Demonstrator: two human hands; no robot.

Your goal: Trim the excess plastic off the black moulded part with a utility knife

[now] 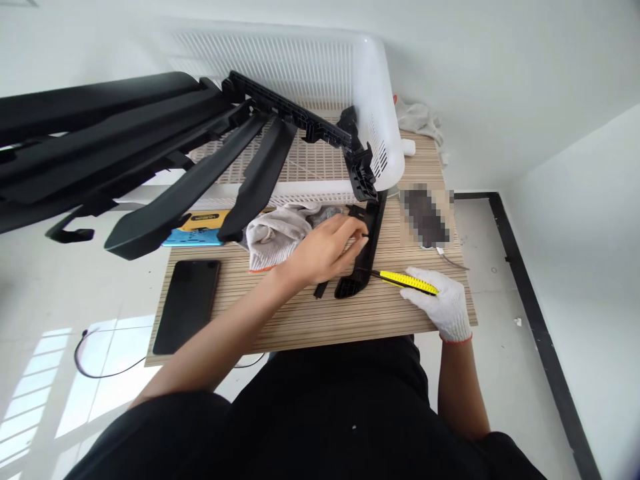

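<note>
A long black plastic trim piece (371,250) lies on the wooden table in front of me, its near end widened and bent. My left hand (333,248), bare, has its fingers curled together on the trim's left side; the exact contact under the fingertips is partly hidden. White-gloved, my right hand (443,300) grips a yellow utility knife (407,281) from the right. The knife's thin dark tip reaches the lower part of the trim. A small black strip (321,289) rests just below my left hand.
Behind stands a white plastic basket (379,100) with several long black trims (205,177) jutting out to the left. A grey-white glove (277,233), a black phone (187,307) and a blue-and-yellow packet (197,229) lie left. A blurred dark object (425,217) with a cable lies right.
</note>
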